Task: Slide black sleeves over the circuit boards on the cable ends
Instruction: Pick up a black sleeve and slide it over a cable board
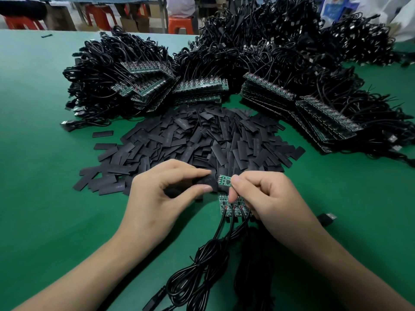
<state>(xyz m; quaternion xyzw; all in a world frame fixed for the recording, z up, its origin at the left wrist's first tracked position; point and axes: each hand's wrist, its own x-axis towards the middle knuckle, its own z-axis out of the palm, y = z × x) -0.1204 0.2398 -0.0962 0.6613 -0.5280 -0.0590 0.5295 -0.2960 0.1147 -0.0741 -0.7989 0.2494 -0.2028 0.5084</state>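
Note:
My left hand (166, 189) pinches a flat black sleeve (205, 181) between thumb and fingers. Its open end meets the left edge of a small green circuit board (224, 180). My right hand (262, 194) pinches that board at its right end. Under my right fingers lies a short strip of more green boards (232, 206), their black cables (202, 261) running toward me. A big loose pile of black sleeves (202, 135) lies just beyond both hands.
Stacks of board strips with bundled black cables (199, 86) ring the far side of the green table (45, 153). A USB plug (326, 218) lies to the right of my right hand. Red stools (179, 24) and a seated person are behind the table.

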